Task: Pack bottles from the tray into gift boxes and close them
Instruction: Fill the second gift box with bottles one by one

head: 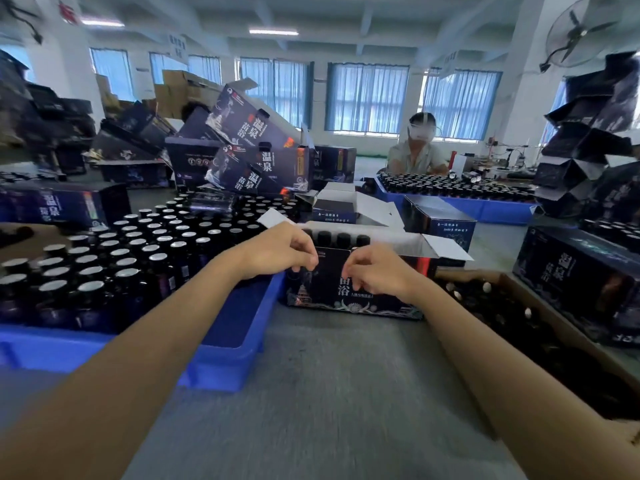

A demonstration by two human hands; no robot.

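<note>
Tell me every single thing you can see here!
gift box: one, dark blue, centre, flaps open
bottles in it: four caps showing, black
near tray: one, blue, left
tray bottles: many, dark, silver caps
cardboard box: one, brown, right
other gift boxes: many, dark blue, piled behind
far tray: one, blue, behind, holding bottles
person: one, seated behind far tray
fan: one, grey, top right
table: one, grey, underneath
left hand: fingers curled on gift box's front edge
right hand: same edge, beside it

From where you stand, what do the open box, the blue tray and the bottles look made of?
Box: printed cardboard, slightly glossy; white, folded flaps show the board. Tray: moulded plastic, smooth, rounded rim with a soft sheen. Bottles: dark, shiny, probably glass or plastic; caps look silvery, perhaps metal.
</note>
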